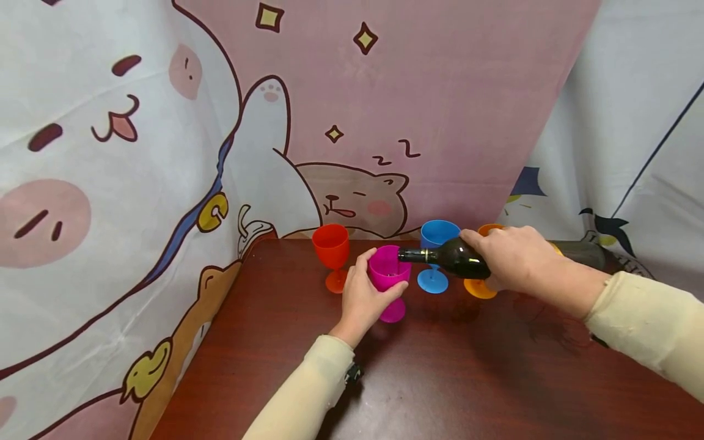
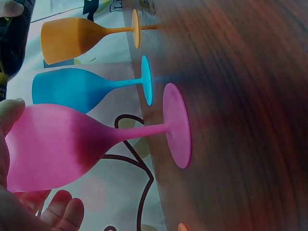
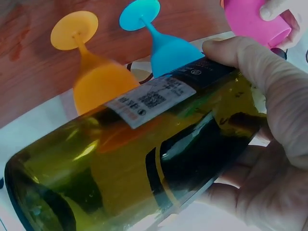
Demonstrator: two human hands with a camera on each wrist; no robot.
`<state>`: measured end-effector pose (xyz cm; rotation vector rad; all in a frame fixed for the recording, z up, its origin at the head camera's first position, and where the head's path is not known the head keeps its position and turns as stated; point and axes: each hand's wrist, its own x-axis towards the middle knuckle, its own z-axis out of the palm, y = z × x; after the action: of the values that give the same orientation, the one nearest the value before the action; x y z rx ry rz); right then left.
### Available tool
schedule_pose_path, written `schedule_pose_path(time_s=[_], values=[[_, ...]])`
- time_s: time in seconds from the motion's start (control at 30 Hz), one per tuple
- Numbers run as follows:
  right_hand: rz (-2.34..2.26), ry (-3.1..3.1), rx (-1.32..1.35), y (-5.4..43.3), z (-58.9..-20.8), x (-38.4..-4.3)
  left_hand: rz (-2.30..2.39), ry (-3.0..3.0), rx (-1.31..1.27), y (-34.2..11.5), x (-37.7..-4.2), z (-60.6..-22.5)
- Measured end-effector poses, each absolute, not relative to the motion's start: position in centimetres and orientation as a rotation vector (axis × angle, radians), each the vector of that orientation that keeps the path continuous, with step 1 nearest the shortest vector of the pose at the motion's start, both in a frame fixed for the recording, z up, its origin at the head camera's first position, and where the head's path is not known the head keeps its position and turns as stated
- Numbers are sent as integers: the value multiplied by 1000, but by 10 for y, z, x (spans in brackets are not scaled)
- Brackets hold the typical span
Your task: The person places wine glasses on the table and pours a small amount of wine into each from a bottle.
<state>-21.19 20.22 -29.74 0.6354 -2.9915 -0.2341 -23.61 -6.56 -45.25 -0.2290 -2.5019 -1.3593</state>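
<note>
Pink goblet in left fingers, bottle at rim, wide tabletop nearside

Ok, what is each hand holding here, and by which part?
The left hand holds the pink goblet by its bowl; the right hand grips the bottle around its body, near the shoulder.

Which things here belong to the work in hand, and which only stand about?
In use:
green glass bottle, gripped by the right hand
magenta plastic-looking stemmed goblet, held by the left hand, at the bottle's mouth

Seemingly just standing by:
red stemmed goblet
blue stemmed goblet
orange stemmed goblet
</note>
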Motion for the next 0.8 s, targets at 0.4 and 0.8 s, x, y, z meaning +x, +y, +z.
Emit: schedule_pose_path(time_s=[0.4, 0.8], values=[[83, -3007, 528, 199, -320, -210, -1371, -2477, -242, -64, -235, -453], [780, -2801, 310, 197, -337, -199, -1363, -2484, -237, -63, -235, -454]])
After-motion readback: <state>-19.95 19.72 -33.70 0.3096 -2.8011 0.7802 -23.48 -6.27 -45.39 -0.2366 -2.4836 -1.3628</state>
